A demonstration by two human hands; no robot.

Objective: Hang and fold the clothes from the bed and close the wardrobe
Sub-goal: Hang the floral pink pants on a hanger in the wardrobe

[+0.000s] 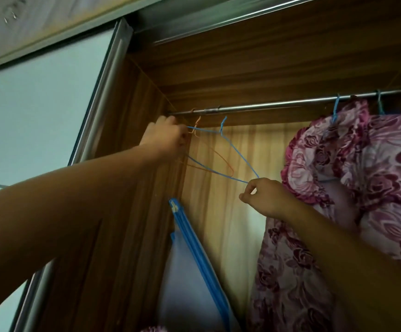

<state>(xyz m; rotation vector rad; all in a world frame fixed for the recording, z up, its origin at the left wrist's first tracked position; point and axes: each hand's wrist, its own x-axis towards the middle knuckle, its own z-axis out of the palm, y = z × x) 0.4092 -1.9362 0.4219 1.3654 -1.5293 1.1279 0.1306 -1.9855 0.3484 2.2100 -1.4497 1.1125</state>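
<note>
You face the open wardrobe (135, 212), its wooden side panel on the left and its one sliding door (39, 116) pushed off to the left of that. On the right hangs one floral garment (362, 164) in pink and maroon, filling that side from the rail down past the bottom of the view. Low in the middle leans one pale bag (187, 283) with blue edging, resting against the left panel. One metal rail (278, 104) runs across the top from the left panel to the right edge. Four wire hangers show in all. Two hooks sit on the rail at the right: a blue hook (336, 104) above the garment and a teal hook (379, 101) further right; you cannot tell what the teal one carries. At the left end an orange hanger (197, 121) hangs bare. The fourth, a bare blue hanger (223, 124), sits in front of the orange one, its hook just under the rail. Your left hand (168, 137) is curled around its left end by the panel, and your right hand (264, 197) pinches its right corner between thumb and fingertips.
</note>
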